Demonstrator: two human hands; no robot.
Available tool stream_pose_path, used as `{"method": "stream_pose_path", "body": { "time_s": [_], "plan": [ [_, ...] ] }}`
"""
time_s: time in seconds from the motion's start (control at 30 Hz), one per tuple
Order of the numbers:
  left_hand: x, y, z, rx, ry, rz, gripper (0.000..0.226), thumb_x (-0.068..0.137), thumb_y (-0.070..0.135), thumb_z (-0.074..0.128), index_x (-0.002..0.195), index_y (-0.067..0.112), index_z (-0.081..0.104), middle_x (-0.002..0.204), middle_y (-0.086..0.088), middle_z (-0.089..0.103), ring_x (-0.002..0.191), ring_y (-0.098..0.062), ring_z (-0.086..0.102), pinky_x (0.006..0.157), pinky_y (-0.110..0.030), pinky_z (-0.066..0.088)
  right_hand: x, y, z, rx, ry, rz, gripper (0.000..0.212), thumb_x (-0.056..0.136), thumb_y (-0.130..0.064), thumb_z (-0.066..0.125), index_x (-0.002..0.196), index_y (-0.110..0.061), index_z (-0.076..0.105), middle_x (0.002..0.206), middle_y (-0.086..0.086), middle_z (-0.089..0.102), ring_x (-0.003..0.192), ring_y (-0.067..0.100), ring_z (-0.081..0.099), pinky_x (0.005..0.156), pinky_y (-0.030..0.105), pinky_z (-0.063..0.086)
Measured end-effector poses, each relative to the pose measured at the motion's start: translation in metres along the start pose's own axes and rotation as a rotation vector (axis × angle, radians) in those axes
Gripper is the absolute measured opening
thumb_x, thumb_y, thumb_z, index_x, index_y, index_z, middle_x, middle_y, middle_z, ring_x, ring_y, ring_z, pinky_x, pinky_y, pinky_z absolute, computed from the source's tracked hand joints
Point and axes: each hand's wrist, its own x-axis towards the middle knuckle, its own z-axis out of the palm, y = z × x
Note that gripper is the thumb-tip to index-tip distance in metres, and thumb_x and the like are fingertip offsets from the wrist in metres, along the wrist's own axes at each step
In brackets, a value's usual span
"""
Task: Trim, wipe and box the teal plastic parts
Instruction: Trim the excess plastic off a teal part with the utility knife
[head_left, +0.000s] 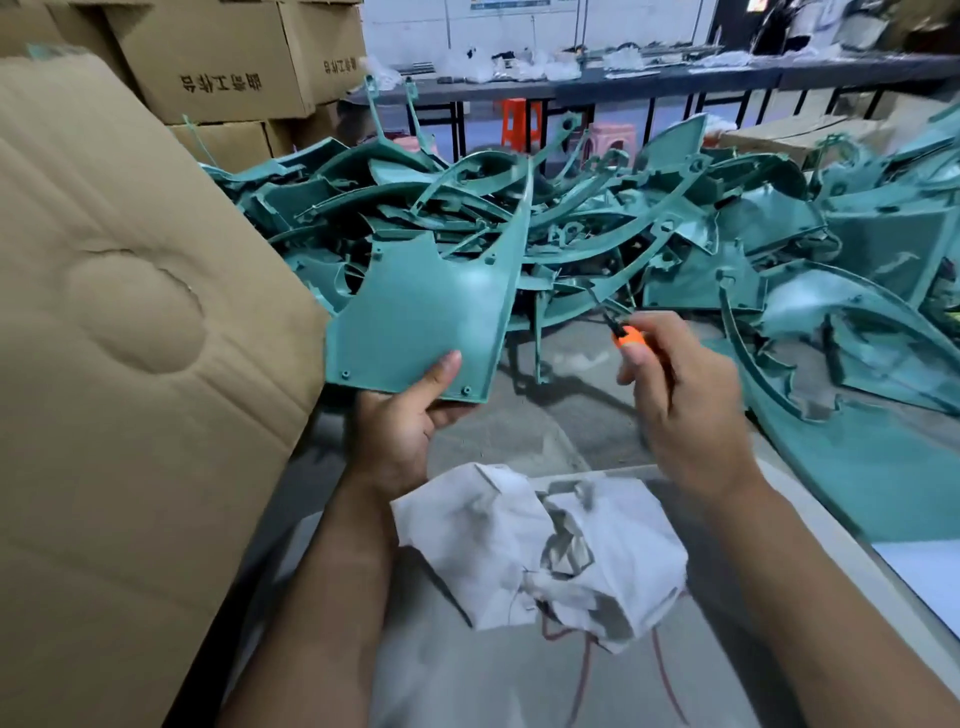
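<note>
Cluttered floor, teal pile (597, 228) blurred, tool (618, 332) perhaps bladed

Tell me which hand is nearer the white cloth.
Left. The left hand, holding a teal part, sits just above the white cloth; the right hand, gripping the orange-handled tool, is higher, farther right.

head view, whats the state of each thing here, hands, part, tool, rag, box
left hand: grips the teal panel's lower edge
teal panel: held up, tilted
right hand: pinches the orange-handled tool
orange-handled tool: tip off the panel
white rag: crumpled, lying untouched
teal parts pile: loose heap
cardboard box flap: open, leaning at the left
</note>
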Motion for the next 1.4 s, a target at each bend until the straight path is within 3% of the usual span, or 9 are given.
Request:
{"method": "stream_pose_path", "body": {
  "time_s": [0.13, 0.3, 0.5, 0.67, 0.83, 0.93, 1.1, 1.27, 1.4],
  "plan": [
    [0.001, 0.001, 0.005, 0.036, 0.081, 0.041, 0.038, 0.075, 0.010, 0.081, 0.093, 0.043, 0.079, 0.106, 0.008, 0.078, 0.091, -0.020, 0.075, 0.083, -0.056, 0.055, -0.005, -0.013, 0.012, 0.073, -0.071, -0.118, 0.036, 0.112, -0.039, 0.038, 0.118, -0.015, 0.064, 0.078, -0.016, 0.058, 0.066, 0.000, 0.057, 0.060, 0.013, 0.038],
    [0.001, 0.002, 0.012, -0.063, 0.147, 0.049, 0.024, 0.078, 0.021, 0.079, 0.101, 0.030, 0.077, 0.105, 0.000, 0.076, 0.075, -0.018, 0.071, 0.046, -0.026, 0.050, -0.010, -0.017, 0.024, -0.001, -0.283, -0.153, 0.037, 0.112, -0.042, 0.035, 0.108, -0.020, 0.064, 0.072, -0.011, 0.058, 0.065, 0.008, 0.056, 0.060, 0.030, 0.043],
    [-0.001, 0.006, 0.020, -0.106, 0.153, -0.017, 0.032, 0.084, 0.018, 0.074, 0.116, 0.019, 0.068, 0.098, 0.000, 0.072, 0.063, -0.013, 0.063, 0.041, -0.021, 0.040, -0.011, -0.020, 0.026, -0.025, -0.318, -0.166, 0.040, 0.112, -0.044, 0.032, 0.099, -0.021, 0.062, 0.068, -0.009, 0.056, 0.062, 0.014, 0.053, 0.057, 0.042, 0.043],
    [-0.007, 0.014, 0.032, -0.184, 0.083, -0.112, 0.007, 0.096, 0.011, 0.061, 0.097, 0.015, 0.066, 0.071, 0.003, 0.066, 0.048, -0.009, 0.053, 0.034, -0.018, 0.032, -0.009, -0.029, 0.025, -0.013, -0.280, -0.254, 0.053, 0.109, -0.055, 0.030, 0.099, -0.014, 0.062, 0.072, -0.012, 0.047, 0.064, 0.011, 0.044, 0.058, 0.021, 0.032],
    [-0.015, 0.017, 0.036, -0.287, -0.056, -0.248, 0.029, 0.086, 0.014, 0.060, 0.058, 0.015, 0.064, 0.057, 0.001, 0.054, 0.037, -0.009, 0.043, 0.029, -0.017, 0.027, -0.011, -0.035, 0.024, -0.005, -0.239, -0.272, 0.055, 0.107, -0.059, 0.032, 0.084, -0.013, 0.052, 0.062, -0.009, 0.039, 0.054, 0.015, 0.039, 0.052, 0.030, 0.026],
    [-0.016, 0.018, 0.035, -0.291, -0.112, -0.321, 0.017, 0.080, 0.017, 0.059, 0.065, 0.009, 0.056, 0.058, -0.005, 0.048, 0.035, -0.010, 0.040, 0.026, -0.016, 0.027, -0.011, -0.035, 0.021, -0.054, -0.149, -0.235, 0.054, 0.108, -0.060, 0.030, 0.084, -0.016, 0.050, 0.059, -0.015, 0.034, 0.051, 0.008, 0.037, 0.052, 0.030, 0.027],
    [-0.014, 0.017, 0.027, -0.233, -0.134, -0.324, 0.010, 0.079, 0.015, 0.059, 0.077, 0.005, 0.058, 0.062, -0.006, 0.051, 0.035, -0.011, 0.039, 0.026, -0.015, 0.027, -0.003, -0.031, 0.014, -0.154, 0.098, -0.159, 0.034, 0.109, -0.047, 0.036, 0.082, -0.027, 0.038, 0.062, -0.024, 0.031, 0.050, -0.001, 0.046, 0.052, 0.007, 0.034],
    [-0.014, 0.018, 0.021, -0.148, -0.174, -0.339, 0.025, 0.079, 0.016, 0.058, 0.059, 0.012, 0.073, 0.055, -0.002, 0.056, 0.031, -0.010, 0.037, 0.026, -0.016, 0.027, 0.003, 0.002, 0.003, -0.241, 0.202, 0.259, 0.043, 0.111, -0.041, 0.041, 0.082, -0.012, 0.055, 0.062, -0.001, 0.051, 0.049, 0.011, 0.045, 0.046, 0.024, 0.027],
    [-0.012, 0.019, 0.020, -0.168, -0.148, -0.323, 0.027, 0.080, 0.015, 0.059, 0.057, 0.012, 0.072, 0.057, -0.003, 0.059, 0.035, -0.011, 0.045, 0.027, -0.016, 0.029, -0.003, -0.012, 0.013, -0.063, 0.129, 0.109, 0.031, 0.112, -0.027, 0.046, 0.083, -0.017, 0.051, 0.062, -0.008, 0.048, 0.047, 0.007, 0.045, 0.042, 0.015, 0.033]
  ]
}}
